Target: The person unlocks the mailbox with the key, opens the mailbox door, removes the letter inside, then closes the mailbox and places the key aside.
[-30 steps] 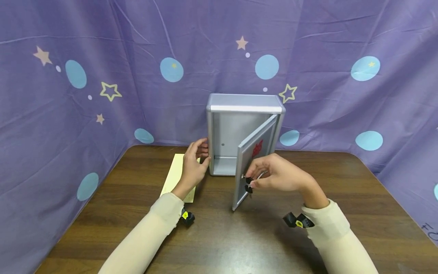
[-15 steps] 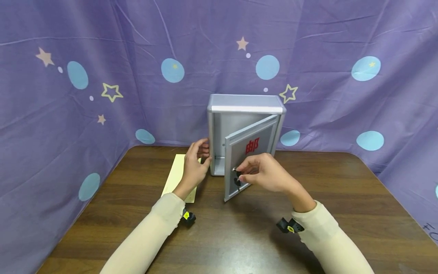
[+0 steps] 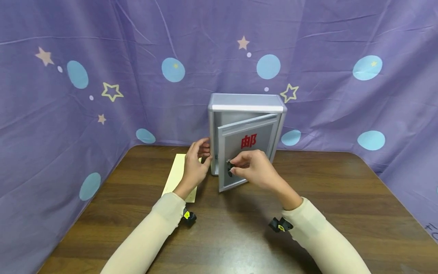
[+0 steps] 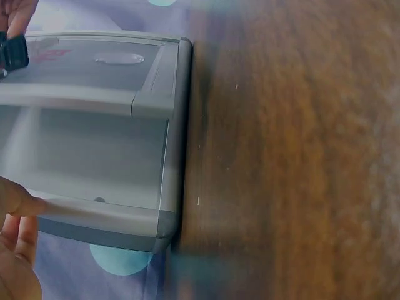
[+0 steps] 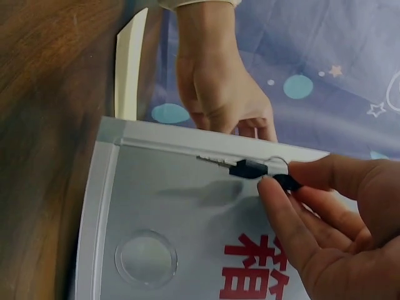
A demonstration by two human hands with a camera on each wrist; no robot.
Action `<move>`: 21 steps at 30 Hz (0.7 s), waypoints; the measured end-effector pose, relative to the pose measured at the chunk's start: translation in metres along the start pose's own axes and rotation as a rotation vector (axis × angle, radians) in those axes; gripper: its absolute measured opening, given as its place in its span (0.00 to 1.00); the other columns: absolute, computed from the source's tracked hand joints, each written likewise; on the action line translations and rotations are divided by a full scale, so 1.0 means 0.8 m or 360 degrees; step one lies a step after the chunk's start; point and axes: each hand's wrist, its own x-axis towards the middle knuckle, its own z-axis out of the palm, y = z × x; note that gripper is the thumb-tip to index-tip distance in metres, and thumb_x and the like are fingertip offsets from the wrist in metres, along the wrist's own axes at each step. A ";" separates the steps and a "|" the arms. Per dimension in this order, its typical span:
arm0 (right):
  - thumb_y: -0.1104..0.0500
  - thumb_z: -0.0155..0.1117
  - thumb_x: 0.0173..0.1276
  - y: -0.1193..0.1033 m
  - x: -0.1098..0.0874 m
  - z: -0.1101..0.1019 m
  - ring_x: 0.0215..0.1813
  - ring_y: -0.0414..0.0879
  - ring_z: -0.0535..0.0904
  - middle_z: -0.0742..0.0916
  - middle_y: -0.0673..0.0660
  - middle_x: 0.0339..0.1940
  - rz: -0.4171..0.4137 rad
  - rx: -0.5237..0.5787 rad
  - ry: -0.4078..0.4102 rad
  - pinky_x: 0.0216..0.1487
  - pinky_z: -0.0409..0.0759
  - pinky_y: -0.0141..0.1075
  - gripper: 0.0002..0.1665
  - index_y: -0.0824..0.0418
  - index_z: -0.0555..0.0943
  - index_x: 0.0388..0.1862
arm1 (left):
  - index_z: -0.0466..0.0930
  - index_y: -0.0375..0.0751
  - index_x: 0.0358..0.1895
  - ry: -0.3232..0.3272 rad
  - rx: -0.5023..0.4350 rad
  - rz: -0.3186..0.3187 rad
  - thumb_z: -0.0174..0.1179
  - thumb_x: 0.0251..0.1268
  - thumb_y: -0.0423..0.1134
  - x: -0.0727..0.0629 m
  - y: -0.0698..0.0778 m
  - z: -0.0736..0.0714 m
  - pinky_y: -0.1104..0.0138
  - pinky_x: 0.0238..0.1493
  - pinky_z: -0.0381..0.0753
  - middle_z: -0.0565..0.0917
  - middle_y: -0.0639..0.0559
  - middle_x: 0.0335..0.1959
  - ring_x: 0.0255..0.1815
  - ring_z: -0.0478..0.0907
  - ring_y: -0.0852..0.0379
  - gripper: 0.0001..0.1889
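A silver-grey metal mailbox (image 3: 246, 102) stands upright on the table. Its door (image 3: 256, 152), hinged at the right and marked with red characters, stands partly ajar. My right hand (image 3: 258, 169) pinches the black-headed key (image 5: 287, 182) at the door's lock between thumb and forefinger. A second key (image 5: 247, 167) dangles beside it from a ring. At the box's left side, my left hand (image 3: 196, 167) rests its thumb and fingers against the frame, fingers gently bent. The left wrist view shows the thumb on the front edge, and a gap between door and frame.
Yellow paper (image 3: 175, 175) lies on the brown wooden table (image 3: 143, 228) left of the mailbox, partly under the left forearm. A purple patterned curtain (image 3: 212, 45) hangs directly behind the table.
The door has swung leftward toward the box, narrowing the opening. My right hand has moved left with it, keeping hold of the key. The left hand stays at the box's side.
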 end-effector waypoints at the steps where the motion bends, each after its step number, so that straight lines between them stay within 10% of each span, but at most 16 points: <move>1: 0.68 0.74 0.62 -0.001 0.002 0.002 0.38 0.45 0.89 0.92 0.57 0.38 -0.0001 -0.0012 0.0014 0.39 0.88 0.35 0.09 0.67 0.88 0.42 | 0.72 0.16 0.60 0.0003 0.0003 -0.0006 0.61 0.48 0.06 0.000 0.000 0.000 0.38 0.46 0.84 0.76 0.22 0.47 0.43 0.79 0.25 0.30; 21: 0.66 0.74 0.62 -0.006 0.030 0.020 0.38 0.45 0.89 0.92 0.56 0.37 0.0157 -0.0078 0.0164 0.39 0.88 0.36 0.09 0.65 0.89 0.42 | 0.72 0.15 0.60 0.0003 0.0014 0.0017 0.60 0.48 0.05 0.002 0.000 -0.001 0.39 0.45 0.85 0.76 0.21 0.46 0.42 0.80 0.25 0.30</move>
